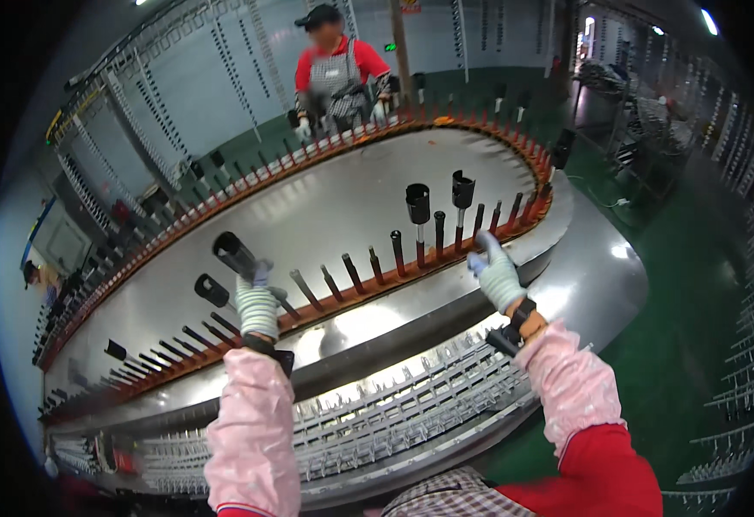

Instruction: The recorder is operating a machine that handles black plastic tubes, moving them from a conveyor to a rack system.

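My left hand (258, 303), in a pale striped glove, is closed around the lower end of a black slotted cylinder (234, 253), which tilts up to the left above the row of posts. A similar black cup (211, 289) leans just left of that hand. My right hand (498, 274), gloved the same way, reaches over the near rim with thumb and fingers apart and nothing visible in them. It is nearest the dark posts (479, 217) on the orange-brown track. Two black cut-out cups, one at left (417, 203) and one at right (463, 189), stand upright on pale stems beyond it.
The oval track (334, 303) with many upright posts runs round a steel table (325, 215). Below the near edge lies a stack of metal racks (377, 414). Across the table stands a co-worker (338, 73); another person (48, 280) is at far left. Hanging racks (752, 345) line the right.
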{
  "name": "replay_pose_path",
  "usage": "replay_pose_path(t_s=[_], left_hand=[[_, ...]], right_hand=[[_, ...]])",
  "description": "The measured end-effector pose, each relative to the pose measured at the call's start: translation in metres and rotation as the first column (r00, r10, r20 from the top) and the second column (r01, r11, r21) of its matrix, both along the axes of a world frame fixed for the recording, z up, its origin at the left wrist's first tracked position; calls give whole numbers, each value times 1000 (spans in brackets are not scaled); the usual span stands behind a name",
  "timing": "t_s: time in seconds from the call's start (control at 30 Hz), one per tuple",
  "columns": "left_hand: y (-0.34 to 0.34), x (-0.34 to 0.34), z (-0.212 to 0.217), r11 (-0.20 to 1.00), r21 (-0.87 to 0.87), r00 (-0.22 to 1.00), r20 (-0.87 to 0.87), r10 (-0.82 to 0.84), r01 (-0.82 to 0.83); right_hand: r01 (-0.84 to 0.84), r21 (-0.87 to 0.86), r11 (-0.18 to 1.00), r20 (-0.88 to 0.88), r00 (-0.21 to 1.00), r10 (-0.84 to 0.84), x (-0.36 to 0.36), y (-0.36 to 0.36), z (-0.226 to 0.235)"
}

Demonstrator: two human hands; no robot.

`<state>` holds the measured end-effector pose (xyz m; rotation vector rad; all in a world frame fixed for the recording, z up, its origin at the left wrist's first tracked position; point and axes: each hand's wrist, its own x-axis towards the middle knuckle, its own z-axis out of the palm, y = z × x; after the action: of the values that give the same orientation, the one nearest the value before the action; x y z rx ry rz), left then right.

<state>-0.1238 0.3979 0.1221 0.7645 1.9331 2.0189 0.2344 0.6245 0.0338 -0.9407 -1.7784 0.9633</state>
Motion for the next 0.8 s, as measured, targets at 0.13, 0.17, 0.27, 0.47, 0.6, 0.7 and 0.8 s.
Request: replay_pose_path(t_s=[0.13,0.17,0.27,0.47,0.6,0.7,0.8], left_hand=[[-78,31,48,997,-19,992,101,-72,75],[-98,37,68,997,-34,992,105,-71,75],[-145,90,119,995,-69,998,11,-68,69],[-258,180,52,966,-196,977,162,-137,168],[-306,211,-22,959,-219,898,434,-72,183],[-323,217,-84,976,-162,899,434,-64,148],[-336,204,-154,977,-61,858,492,-147,202]], right_hand=[[27,-52,998,40,999,-25,-49,21,-21],[24,-86,996,50,999,-20,-67,18,-5],[8,-92,996,83,997,-1,-76,56,22],[-250,-165,954,-426,890,160,-67,-66,82],[-481,-106,870,-416,816,401,-65,-184,63],[-567,-330,755,-166,822,545,-38,-273,49],[-611,-432,663,-291,790,539,-19,-344,20]])
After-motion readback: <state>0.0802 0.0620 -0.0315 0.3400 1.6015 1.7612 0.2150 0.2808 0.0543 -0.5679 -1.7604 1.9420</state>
